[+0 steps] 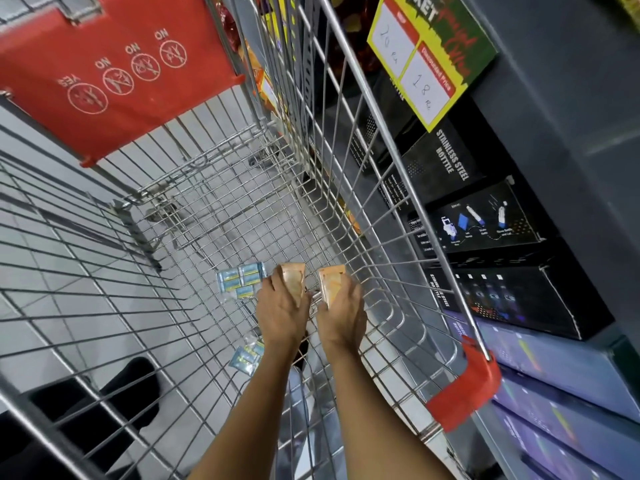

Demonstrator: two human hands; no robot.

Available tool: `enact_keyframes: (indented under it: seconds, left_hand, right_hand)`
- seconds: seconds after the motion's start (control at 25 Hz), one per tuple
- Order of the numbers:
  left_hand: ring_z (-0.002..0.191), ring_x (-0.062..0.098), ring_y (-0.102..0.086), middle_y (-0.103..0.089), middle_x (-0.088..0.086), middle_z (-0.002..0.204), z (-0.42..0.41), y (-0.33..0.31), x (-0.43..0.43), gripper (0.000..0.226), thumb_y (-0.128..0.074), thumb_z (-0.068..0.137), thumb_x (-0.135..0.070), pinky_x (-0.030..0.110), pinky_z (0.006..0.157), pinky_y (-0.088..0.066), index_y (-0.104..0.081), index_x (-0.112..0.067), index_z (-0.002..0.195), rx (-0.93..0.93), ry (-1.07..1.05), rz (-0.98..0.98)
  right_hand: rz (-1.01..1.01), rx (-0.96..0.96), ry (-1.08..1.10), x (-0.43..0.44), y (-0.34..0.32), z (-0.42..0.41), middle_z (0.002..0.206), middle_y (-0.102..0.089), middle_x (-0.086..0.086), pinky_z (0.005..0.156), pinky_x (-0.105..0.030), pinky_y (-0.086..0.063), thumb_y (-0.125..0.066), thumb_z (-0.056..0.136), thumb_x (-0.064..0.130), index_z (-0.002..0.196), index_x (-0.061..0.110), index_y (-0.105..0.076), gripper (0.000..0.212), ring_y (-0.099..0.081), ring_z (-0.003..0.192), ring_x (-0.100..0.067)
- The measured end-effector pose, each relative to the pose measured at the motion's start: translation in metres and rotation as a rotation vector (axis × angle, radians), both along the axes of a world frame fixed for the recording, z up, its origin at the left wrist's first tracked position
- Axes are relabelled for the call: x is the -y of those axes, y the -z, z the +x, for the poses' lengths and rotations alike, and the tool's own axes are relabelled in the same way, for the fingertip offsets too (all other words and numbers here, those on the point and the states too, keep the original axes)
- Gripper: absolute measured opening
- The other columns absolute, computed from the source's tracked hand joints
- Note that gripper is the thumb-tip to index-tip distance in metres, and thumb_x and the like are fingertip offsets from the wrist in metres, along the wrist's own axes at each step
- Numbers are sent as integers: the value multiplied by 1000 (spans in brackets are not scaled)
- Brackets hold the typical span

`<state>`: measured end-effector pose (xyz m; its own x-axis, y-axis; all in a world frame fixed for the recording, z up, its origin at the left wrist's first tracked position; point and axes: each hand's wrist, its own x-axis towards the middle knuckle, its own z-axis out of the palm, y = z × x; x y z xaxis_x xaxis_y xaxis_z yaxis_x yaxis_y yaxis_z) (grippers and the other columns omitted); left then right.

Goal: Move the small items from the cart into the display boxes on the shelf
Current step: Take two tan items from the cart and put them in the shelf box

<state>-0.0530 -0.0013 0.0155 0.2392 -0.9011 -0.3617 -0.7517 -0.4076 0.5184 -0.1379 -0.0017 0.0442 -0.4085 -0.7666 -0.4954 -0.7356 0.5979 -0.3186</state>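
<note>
Both my arms reach down into the wire shopping cart (214,209). My left hand (280,311) grips a small peach-coloured packet (294,280) near the cart floor. Beside it, my right hand (343,315) holds a second peach-coloured packet (330,282). Light blue small packets (239,278) lie on the cart floor just left of my left hand. Another bunch of blue packets (246,356) lies nearer me, partly hidden by my left forearm.
Dark shelving (561,98) runs along the right with black stainless steel bottle boxes (446,164) and purple boxes (554,362) below. A yellow price sign (422,60) hangs from the shelf. The cart's red child-seat flap (114,71) is at the far end, a red corner bumper (467,386) near right.
</note>
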Motion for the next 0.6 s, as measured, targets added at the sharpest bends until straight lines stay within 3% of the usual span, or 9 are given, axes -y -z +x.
enact_keyframes:
  seconds: [0.12, 0.36, 0.6]
  left_hand:
    - [103, 38, -51, -50, 26, 121, 4, 4, 1, 71, -66, 80, -32, 49, 81, -51, -31, -3, 134, -7, 1, 36]
    - [109, 37, -51, -51, 21, 125, 10, 3, -7, 75, -70, 77, -34, 46, 82, -49, -30, -9, 136, -50, -48, 35]
    - [113, 32, -49, -53, 17, 124, 17, -36, 6, 67, -70, 77, -32, 42, 89, -45, -38, -6, 130, -155, -168, -170]
  right_hand:
    - [-9, -44, -84, -4, 5, 5, 135, -44, -11, 92, -39, -44, -67, 83, 18, 136, 17, -36, 62, -48, 116, -27]
    - [17, -45, -38, -6, 1, 0, 129, -49, -10, 81, -34, -49, -64, 85, 23, 141, 21, -31, 65, -53, 108, -26]
    - [-120, -18, -92, 8, -36, 2, 128, -50, -10, 81, -33, -48, -61, 86, 31, 140, 20, -33, 62, -55, 105, -25]
